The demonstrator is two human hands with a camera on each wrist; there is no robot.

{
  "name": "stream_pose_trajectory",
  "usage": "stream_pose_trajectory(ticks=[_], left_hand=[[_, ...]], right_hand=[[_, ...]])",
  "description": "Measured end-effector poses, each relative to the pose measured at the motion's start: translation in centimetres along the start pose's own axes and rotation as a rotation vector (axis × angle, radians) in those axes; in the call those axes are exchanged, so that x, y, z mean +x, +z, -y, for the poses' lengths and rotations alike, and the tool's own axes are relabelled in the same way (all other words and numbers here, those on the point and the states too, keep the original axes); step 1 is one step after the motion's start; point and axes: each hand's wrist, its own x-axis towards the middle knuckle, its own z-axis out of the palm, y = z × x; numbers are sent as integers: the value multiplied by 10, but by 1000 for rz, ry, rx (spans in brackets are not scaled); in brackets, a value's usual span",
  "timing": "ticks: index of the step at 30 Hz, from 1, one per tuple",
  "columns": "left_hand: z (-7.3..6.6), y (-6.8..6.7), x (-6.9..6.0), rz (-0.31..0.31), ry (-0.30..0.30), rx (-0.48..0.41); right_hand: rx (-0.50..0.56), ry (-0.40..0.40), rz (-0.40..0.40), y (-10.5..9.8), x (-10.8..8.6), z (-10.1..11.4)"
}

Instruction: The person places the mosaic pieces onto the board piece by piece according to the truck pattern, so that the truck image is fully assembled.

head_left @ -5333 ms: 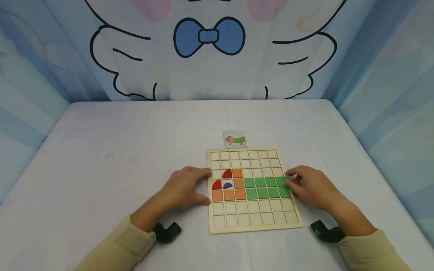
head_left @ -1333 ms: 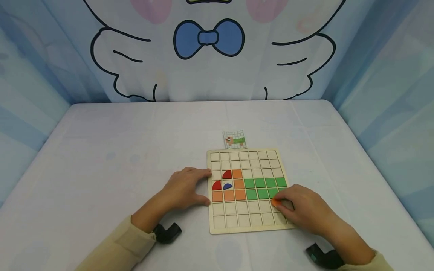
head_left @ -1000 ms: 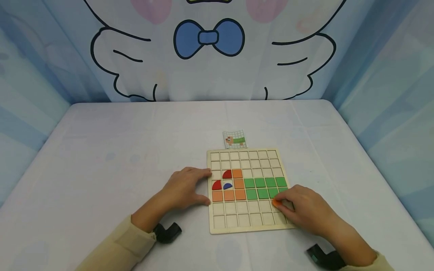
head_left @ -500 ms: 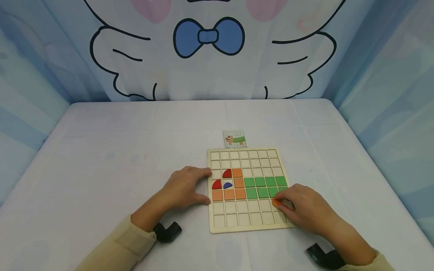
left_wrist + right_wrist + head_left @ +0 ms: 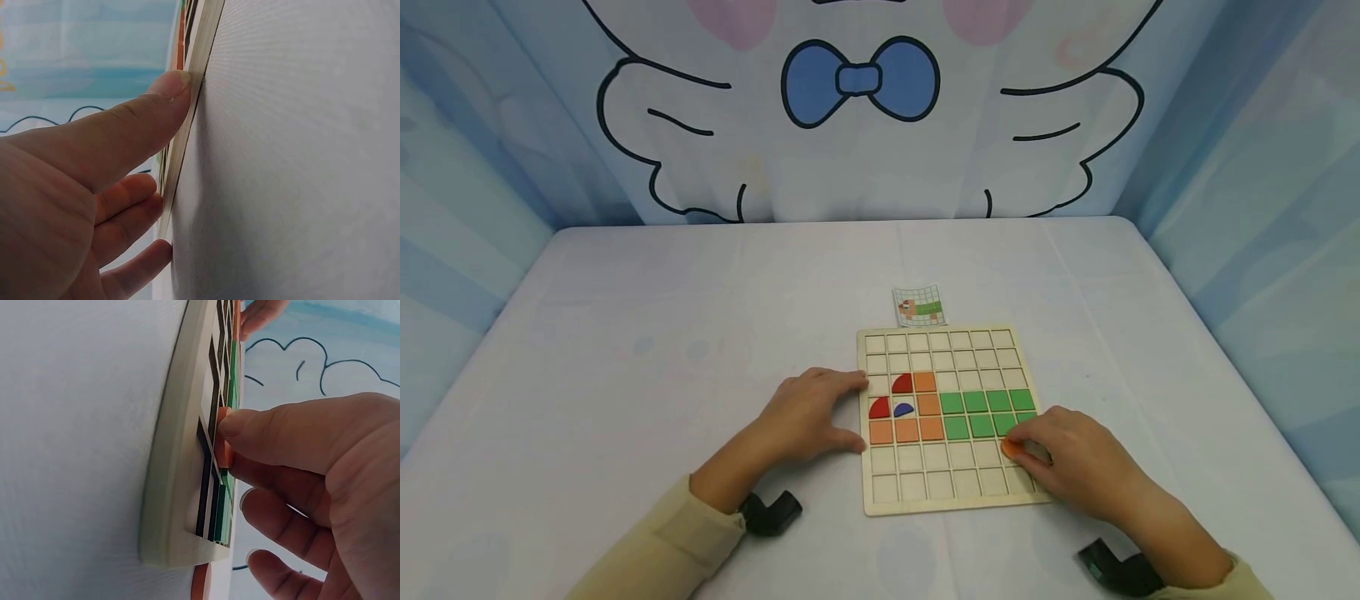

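A wooden grid board (image 5: 936,485) lies on the table, with red, orange, blue and green pieces set in its cells. My left hand (image 5: 801,417) rests against the board's left edge, thumb and fingers spread along it, as the left wrist view also shows. With thumb and index finger, my right hand (image 5: 1086,458) pinches an orange tile (image 5: 1011,448) over the board's lower right part, just below the green tiles (image 5: 981,426). The right wrist view shows this orange tile tilted up from the grid. My right hand hides the board's lower right corner.
Behind the board lies a small picture card (image 5: 919,307) with a coloured grid pattern. Another orange piece (image 5: 200,581) sits on the table by the board's near right corner. A printed curtain (image 5: 865,167) stands behind the table, and more curtains hang at both sides.
Since the earliest frame, my right hand has gone from the board's right edge to its lower right part, where it now holds an orange tile. Over the last second almost nothing moves.
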Motion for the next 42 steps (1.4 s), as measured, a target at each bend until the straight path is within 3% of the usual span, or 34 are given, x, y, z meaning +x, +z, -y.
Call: stream_pose_trajectory(ticks=[14, 32, 42], left_hand=[[1, 1, 0, -1, -2, -1], [1, 1, 0, -3, 2, -4], [1, 1, 0, 2, 2, 2]], right_hand=[[3, -20, -6, 0, -1, 0], [61, 130, 98, -2, -1, -1], [93, 164, 93, -3, -1, -2]])
